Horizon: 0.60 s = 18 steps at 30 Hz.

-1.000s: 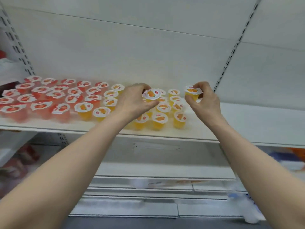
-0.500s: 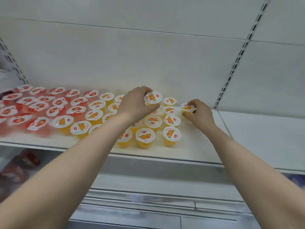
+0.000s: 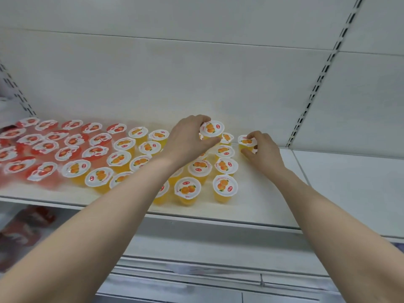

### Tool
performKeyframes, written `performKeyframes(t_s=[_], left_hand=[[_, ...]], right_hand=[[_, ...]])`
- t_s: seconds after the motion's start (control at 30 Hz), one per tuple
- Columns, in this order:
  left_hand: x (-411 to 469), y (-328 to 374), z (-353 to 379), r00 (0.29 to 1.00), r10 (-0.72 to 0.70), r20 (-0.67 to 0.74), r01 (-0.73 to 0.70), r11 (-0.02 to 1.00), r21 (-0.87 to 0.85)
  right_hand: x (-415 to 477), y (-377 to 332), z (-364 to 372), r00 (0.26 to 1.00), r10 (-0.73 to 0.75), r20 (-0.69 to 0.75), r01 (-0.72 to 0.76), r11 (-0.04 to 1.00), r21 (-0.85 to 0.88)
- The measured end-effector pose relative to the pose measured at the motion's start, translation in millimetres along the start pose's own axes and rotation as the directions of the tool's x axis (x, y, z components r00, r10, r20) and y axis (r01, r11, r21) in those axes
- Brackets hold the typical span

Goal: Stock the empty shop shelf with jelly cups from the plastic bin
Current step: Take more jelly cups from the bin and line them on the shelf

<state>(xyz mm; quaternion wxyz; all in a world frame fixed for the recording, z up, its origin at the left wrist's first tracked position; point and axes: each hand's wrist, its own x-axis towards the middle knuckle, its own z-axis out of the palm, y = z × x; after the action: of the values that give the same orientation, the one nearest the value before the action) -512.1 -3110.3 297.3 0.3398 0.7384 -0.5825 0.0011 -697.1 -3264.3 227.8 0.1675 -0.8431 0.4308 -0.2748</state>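
Step in hand: placing, 2 jelly cups at once. L hand (image 3: 188, 138) curled round raised orange cup (image 3: 211, 129), above back rows of orange block (image 3: 225, 185); R hand (image 3: 262, 154) pinching second orange cup (image 3: 246, 141) by rim & side, on or nearly on shelf (image 3: 262, 206) just right of block, at back; red cups (image 3: 46, 147) at shelf's left end, plastic bin not in view. Next, prob.: release R cup square w/ back row, lower L cup beside it w/o knocking neighbours.
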Motion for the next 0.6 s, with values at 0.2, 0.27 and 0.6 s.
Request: performKeyframes(t_s=[0.2, 0.27, 0.6], left_hand=[[12, 24, 21, 0.998, 0.053, 0.019, -0.053, 0.998, -0.014], [17, 33, 32, 0.997, 0.060, 0.056, -0.061, 0.998, 0.008], [21, 56, 78, 0.952, 0.175, 0.250, -0.246, 0.926, 0.287]], right_hand=[[-1, 15, -26, 0.984, -0.157, 0.079, 0.170, 0.966, -0.196], [0, 18, -36, 0.985, -0.165, 0.040, 0.170, 0.957, -0.236], [-11, 26, -53, 0.981, -0.179, -0.078, 0.149, 0.944, -0.294]])
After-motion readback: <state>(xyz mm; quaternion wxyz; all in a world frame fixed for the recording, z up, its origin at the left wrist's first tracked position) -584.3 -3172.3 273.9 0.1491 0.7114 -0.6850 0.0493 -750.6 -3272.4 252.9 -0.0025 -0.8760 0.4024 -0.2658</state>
